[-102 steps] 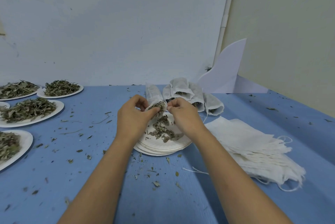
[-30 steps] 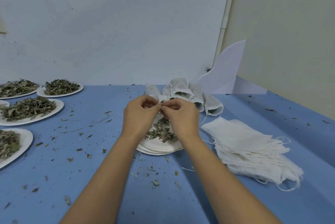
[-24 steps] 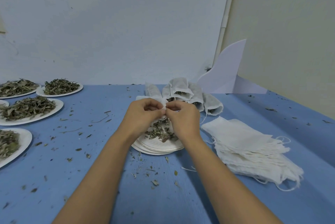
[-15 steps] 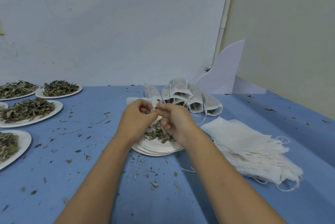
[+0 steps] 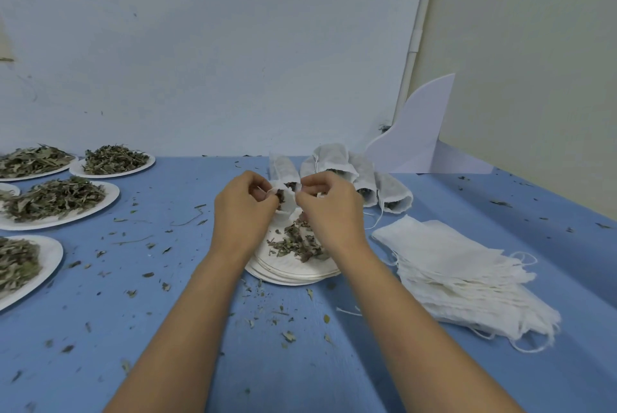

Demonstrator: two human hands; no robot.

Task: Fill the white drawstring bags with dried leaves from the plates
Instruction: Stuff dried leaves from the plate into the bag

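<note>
1. The white drawstring bag (image 5: 286, 204) hangs between the two hands, just above the near stack of plates (image 5: 293, 275). Its mouth faces the camera and dark leaf shows inside.
2. The left hand (image 5: 245, 215) pinches the bag's left rim with curled fingers (image 5: 258, 190). The right hand (image 5: 330, 212) pinches the right rim the same way (whether it also has the cord I cannot tell).
3. The step in hand, as I judge it, is filling: the bag is partly filled and held open over the plate, so spills fall back onto the dried leaves (image 5: 295, 242) below.
4. The next move calls for one hand to hold the mouth spread while the other lets go, takes a pinch of leaves from the plate and feeds it in. Once the bag is full, the cord wants drawing tight.
5. Behind the hands the filled bags (image 5: 354, 172) lean together. To the right a pile of empty bags (image 5: 467, 275) lies flat on the blue bench (image 5: 167, 329).
6. More heaped plates (image 5: 58, 202) sit well apart at the left edge, and a white card (image 5: 414, 145) stands at the back corner.
7. Nothing blocks the reach to the plate below. Only leaf crumbs (image 5: 287, 336) litter the bench near the forearms.
</note>
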